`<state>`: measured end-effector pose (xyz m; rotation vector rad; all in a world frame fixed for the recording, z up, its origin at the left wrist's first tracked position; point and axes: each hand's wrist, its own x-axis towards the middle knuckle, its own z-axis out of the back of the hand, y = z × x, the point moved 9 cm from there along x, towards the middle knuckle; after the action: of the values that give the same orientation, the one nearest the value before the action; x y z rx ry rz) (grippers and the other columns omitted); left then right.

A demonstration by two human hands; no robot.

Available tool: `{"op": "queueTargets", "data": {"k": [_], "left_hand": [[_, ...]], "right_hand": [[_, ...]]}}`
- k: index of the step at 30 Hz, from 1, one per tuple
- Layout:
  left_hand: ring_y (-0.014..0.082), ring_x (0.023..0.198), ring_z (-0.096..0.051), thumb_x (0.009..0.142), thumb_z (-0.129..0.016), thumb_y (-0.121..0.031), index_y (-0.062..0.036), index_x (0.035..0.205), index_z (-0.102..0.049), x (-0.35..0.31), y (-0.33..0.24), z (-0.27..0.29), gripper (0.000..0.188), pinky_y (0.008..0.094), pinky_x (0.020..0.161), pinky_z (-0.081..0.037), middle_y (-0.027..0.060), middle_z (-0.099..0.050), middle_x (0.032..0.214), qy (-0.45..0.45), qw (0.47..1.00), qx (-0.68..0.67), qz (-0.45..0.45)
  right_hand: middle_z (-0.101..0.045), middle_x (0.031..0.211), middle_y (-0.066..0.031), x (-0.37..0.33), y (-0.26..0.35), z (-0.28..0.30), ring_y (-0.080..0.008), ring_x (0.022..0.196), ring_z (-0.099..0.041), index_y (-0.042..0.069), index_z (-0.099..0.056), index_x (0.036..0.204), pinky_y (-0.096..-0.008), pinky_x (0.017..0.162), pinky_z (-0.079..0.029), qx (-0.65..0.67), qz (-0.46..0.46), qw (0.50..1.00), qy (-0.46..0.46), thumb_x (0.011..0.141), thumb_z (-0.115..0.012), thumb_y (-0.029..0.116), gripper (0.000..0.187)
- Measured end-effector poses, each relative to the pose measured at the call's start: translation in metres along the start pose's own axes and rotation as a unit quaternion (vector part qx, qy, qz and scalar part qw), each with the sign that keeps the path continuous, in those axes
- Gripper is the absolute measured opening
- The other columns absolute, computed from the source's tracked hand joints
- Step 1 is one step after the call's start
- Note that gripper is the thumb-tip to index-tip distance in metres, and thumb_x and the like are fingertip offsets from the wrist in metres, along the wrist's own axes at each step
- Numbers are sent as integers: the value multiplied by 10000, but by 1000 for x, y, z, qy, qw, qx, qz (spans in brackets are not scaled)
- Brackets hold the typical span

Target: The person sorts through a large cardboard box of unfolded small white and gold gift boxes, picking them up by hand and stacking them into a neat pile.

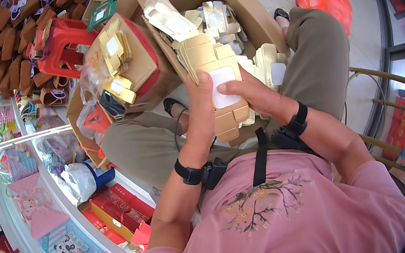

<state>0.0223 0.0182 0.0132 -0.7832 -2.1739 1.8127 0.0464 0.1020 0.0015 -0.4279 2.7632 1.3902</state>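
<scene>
The left-hand grip is closed on the left edge of a stack of flattened gold carton blanks; the right-hand grip holds its right side, thumb across the front; the stack is between both hands, over the near end of an open cardboard box; its upper left edges fan unevenly, so a loosened thumb could let outer sheets slide out; they might then mix with the loose blanks inside; squeezing too hard could crease the thin-looking card.
</scene>
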Motion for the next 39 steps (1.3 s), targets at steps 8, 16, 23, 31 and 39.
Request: {"op": "queueTargets", "data": {"k": [8, 16, 23, 31, 39], "left_hand": [[179, 1118, -594, 1013, -441, -547, -48, 1401, -407, 0, 6, 8, 633, 318, 928, -507, 116, -557, 1273, -22, 998, -34, 53], [187, 1157, -571, 973, -580, -467, 8, 1425, -355, -12, -11, 15, 692, 315, 949, -487, 135, -541, 1291, -39, 999, 19, 26], [221, 1137, -602, 978, -559, -469, 2, 1396, -433, -17, -16, 21, 641, 335, 972, -493, 146, -580, 1285, -39, 989, -125, 72], [281, 1202, -572, 1001, -409, -561, -83, 1470, -388, -29, -25, 19, 670, 445, 986, -514, 156, -518, 1392, 11, 911, -409, 57], [290, 1119, -630, 1034, -452, -304, -9, 1411, -437, -49, 20, 50, 479, 393, 900, -577, 188, -574, 1320, -69, 957, -267, 90]], "right_hand": [[-444, 1391, -139, -4, -1, 9, -226, 1280, -459, 16, -157, 1524, -350, 1072, -387, -72, 33, 994, -78, 831, -706, 279, 922], [-465, 1371, -184, -3, -1, 8, -247, 1269, -480, -32, -200, 1508, -352, 1075, -387, -49, 24, 996, -64, 782, -755, 325, 981], [-466, 1382, -142, -7, 8, 7, -214, 1267, -477, 13, -213, 1514, -354, 1069, -387, -208, 38, 973, -87, 861, -706, 360, 888], [-612, 1182, -50, -8, 27, 3, -119, 1065, -575, 0, -564, 1290, -315, 926, -475, -64, 24, 997, -32, 989, -569, 413, 511], [-573, 1129, 10, -8, -9, -32, -55, 897, -536, 69, -355, 1456, -235, 813, -459, 78, -58, 986, 137, 925, -646, 510, 749]]}}
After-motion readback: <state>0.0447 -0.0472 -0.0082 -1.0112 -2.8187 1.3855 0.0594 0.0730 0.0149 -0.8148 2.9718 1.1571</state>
